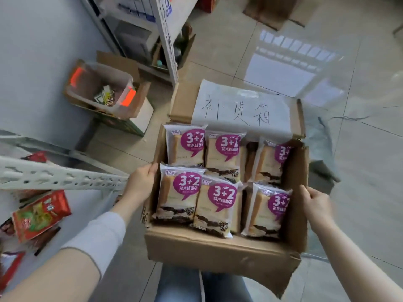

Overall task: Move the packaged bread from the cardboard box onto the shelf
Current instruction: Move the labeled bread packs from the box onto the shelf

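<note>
Left hand, right hand gripping box, bread inside

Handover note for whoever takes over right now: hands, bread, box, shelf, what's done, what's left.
Left hand: grips the left wall of the cardboard box, holds no bread.
Right hand: grips the box's right wall, holds no bread.
Bread packs: six show, all inside the open box, in two rows of three.
Shelf: to the person's left, with red snack packs on it and no bread in view there.
Done: no bread visibly moved.
Left: lift each pack out and set it on the shelf.
</note>
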`<state>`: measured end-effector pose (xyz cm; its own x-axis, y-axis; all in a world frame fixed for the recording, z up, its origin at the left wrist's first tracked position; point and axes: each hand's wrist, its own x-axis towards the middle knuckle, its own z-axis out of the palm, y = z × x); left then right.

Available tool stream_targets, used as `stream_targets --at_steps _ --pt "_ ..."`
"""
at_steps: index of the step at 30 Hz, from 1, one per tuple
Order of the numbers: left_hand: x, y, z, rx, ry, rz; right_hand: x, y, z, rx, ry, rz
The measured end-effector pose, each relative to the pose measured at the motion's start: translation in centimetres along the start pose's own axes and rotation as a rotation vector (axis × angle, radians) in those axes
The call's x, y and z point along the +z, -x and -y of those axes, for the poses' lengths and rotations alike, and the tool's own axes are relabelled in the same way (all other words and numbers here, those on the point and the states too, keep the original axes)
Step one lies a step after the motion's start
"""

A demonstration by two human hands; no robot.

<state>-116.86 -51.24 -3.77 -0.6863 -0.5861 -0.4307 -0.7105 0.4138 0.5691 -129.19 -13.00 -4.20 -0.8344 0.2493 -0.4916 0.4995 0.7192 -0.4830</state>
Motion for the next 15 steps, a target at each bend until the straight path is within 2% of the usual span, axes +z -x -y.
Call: stream_targets --at_steps 6,10,15 --pt "7.0 -11.8 1.3 0.027 -0.057 0.066 7.4 -8.9 -1.1 0.09 0.03 -0.053" --pt "9.9 -15.8 1.4 0.031 -0.086 0.061 10.1 -12.6 -2.1 0.138 0.046 -0.049" --pt "12.0 -18.7 0.8 0.046 -0.066 0.145 11.5 -14.7 -3.0 0.193 0.053 -0.034"
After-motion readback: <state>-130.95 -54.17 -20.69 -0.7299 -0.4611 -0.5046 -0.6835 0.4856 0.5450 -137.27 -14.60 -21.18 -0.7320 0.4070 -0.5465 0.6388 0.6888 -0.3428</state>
